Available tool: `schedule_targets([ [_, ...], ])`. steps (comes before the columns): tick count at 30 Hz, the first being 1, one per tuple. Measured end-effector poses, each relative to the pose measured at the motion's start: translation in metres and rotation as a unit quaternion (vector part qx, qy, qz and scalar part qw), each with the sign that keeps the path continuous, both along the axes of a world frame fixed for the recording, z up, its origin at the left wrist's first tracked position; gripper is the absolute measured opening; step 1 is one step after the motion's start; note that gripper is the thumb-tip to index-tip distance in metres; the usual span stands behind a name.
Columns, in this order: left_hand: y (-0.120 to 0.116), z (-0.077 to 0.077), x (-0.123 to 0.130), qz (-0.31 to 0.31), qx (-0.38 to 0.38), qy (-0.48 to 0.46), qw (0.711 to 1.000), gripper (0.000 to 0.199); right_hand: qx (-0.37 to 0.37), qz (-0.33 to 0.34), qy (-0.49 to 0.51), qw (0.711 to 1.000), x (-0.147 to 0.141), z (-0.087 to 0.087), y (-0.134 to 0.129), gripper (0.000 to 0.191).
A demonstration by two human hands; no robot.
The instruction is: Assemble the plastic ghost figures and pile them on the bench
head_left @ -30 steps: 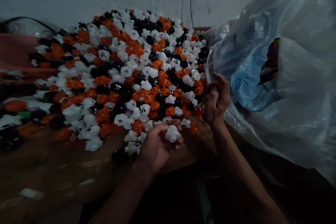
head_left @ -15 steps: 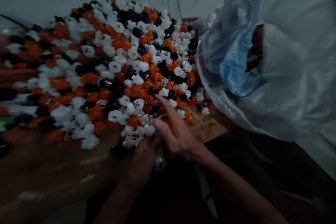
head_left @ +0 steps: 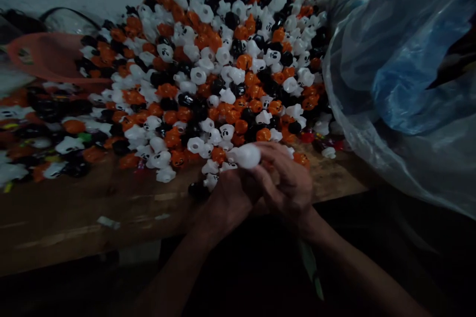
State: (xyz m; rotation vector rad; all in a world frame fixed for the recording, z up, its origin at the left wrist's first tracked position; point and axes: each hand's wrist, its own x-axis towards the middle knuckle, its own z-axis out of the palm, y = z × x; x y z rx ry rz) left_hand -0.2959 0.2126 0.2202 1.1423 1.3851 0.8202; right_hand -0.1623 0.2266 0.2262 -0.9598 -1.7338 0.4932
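A rounded, glossy white plastic piece (head_left: 248, 156) sits at the fingertips of my right hand (head_left: 292, 185), pinched between thumb and fingers. Close against it, my left hand (head_left: 232, 193) is closed with curled fingers; what they grip is hidden. Both hands are at the near edge of a big heap of small plastic figures. Among these are white ghost-like figures (head_left: 226, 132) with black faces, orange pumpkin-like figures (head_left: 263, 134) and shiny black ones (head_left: 186, 99). One black piece (head_left: 198, 191) lies just left of my left hand.
A pinkish-orange scoop-like container (head_left: 48, 57) lies at the left, partly under figures. At the right bulges a large clear plastic bag (head_left: 372, 158) with blue plastic inside. The wooden tabletop (head_left: 74, 213) carries small white scraps (head_left: 108, 222). A pale wall stands behind.
My view has swung left, bringing the scoop-like container into sight. My right hand's fingers, stretched out before, now pinch the white piece, which shows above my hands.
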Motion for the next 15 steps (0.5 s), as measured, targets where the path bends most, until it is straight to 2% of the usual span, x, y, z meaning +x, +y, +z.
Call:
schedule_targets([
  [2, 0.000, -0.006, -0.003, 0.056, -0.067, -0.154, 0.984, 0.017, 0.019, -0.064, -0.052, 0.996, 0.008, 0.003, -0.001, 0.019],
  [3, 0.001, -0.009, -0.005, 0.104, -0.094, -0.233, 0.962, 0.019, 0.003, -0.066, -0.077, 0.995, 0.012, 0.003, -0.003, 0.019],
  [5, 0.001, -0.011, -0.011, 0.226, -0.132, -0.366, 0.893, 0.021, -0.055, -0.005, -0.120, 0.991, 0.015, -0.003, -0.013, 0.019],
  [7, 0.001, -0.009, -0.014, 0.305, -0.149, -0.437, 0.833, 0.024, -0.097, 0.068, -0.143, 0.983, 0.011, -0.015, -0.025, 0.022],
  [8, 0.001, -0.008, -0.015, 0.333, -0.154, -0.453, 0.813, 0.025, -0.105, 0.086, -0.146, 0.980, 0.007, -0.021, -0.031, 0.023],
  [11, 0.001, -0.005, -0.014, 0.370, -0.154, -0.482, 0.779, 0.028, -0.095, 0.094, -0.157, 0.978, -0.009, -0.037, -0.042, 0.023],
  [15, 0.000, -0.008, -0.013, 0.372, -0.134, -0.514, 0.761, 0.031, -0.081, 0.086, -0.212, 0.970, -0.019, -0.041, -0.040, 0.021],
])
